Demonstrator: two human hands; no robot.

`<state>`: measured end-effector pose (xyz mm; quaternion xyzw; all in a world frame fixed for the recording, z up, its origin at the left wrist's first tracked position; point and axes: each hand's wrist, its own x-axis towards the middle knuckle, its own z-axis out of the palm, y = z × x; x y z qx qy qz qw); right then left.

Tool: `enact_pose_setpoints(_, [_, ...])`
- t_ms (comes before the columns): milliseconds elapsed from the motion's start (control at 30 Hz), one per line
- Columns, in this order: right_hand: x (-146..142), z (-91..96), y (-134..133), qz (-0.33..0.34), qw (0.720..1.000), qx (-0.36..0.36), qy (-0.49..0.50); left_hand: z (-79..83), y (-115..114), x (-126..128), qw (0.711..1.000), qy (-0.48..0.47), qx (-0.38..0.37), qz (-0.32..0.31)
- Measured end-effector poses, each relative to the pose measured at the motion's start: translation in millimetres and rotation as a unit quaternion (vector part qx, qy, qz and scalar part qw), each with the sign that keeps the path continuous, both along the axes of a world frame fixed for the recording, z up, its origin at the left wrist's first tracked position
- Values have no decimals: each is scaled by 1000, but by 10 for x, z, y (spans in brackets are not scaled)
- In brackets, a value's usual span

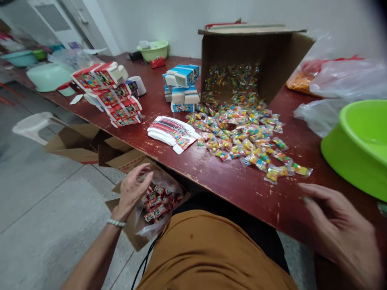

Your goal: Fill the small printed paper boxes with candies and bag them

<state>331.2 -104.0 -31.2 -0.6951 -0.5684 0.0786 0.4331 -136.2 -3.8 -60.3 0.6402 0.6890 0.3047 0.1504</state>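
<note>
My left hand [135, 188] hovers over a plastic-lined carton of small filled candy boxes [157, 203], its thumb and fingers apart with nothing between them. Over the table's front edge at the right is my right hand [338, 225], slightly blurred, fingers curved and parted from the thumb, holding nothing I can see. Nearest to it are clear packets of colourful candy [278, 171], which spread back in a heap to a cardboard box [256, 52] lying on its side. A fanned stack of flat printed cartons [172, 131] lies left of the packets.
Bundles of red cartons [111, 94] and blue cartons [183, 86] stand farther back on the dark red table [223, 183]. A green basin [356, 149] is at right, beside plastic bags [341, 78]. Open cardboard boxes [78, 141] and a white stool [36, 125] are on the floor.
</note>
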Motion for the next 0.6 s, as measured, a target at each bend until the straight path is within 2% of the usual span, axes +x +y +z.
enact_pose_setpoints(67, [-172, -28, 203, 63, 998, 5, -8, 151, 297, 324, 985, 120, 106, -61])
enact_pose_setpoints(100, [-267, -51, 289, 93, 996, 12, -8, 209, 455, 489, 973, 174, 125, -88])
enact_pose_setpoints(200, [-525, -156, 472, 174, 985, 12, -5, 280, 887, 877, 943, 310, 88, -89])
enact_pose_setpoints(300, [-672, -276, 557, 208, 978, -6, 9, 242, 1152, 1010, 929, 359, 40, -81])
enact_pose_setpoints(367, [-710, -331, 581, 211, 977, -20, 21, 210, 1217, 996, 928, 360, 39, -83])
enact_pose_setpoints(467, [-745, -354, 619, 207, 977, -28, 40, 203, 1194, 950, 930, 357, 58, -73])
enact_pose_setpoints(600, [-867, -298, 722, 209, 975, -24, 76, 224, 1092, 943, 935, 339, 100, 1])
